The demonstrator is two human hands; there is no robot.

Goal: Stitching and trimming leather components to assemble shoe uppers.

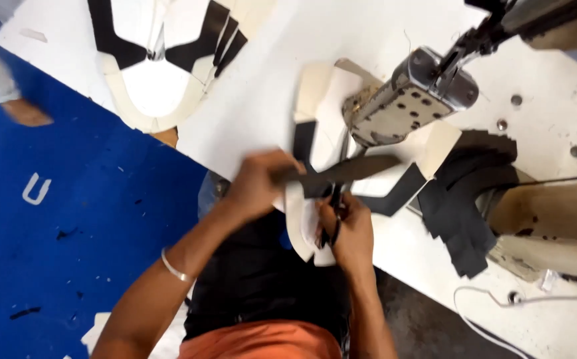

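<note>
Floor [69, 199]: bright blue with dark specks. Table [268, 100]: white. Cut pieces [468, 199] stacked right: black; piece [162, 60] far left: white with black bands.

bright, even light from overhead | soft short shadows under sewing machine head [404, 100] and stacked black pieces [468, 213] | mild glare on white table [268, 86] | motion blur over both hands, scissors | whole frame soft, tilted, edges stretched

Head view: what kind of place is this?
Likely a shoe-stitching workshop: an industrial sewing machine on a white table, a stack of black cut pieces, and white-and-black shoe uppers.
</note>
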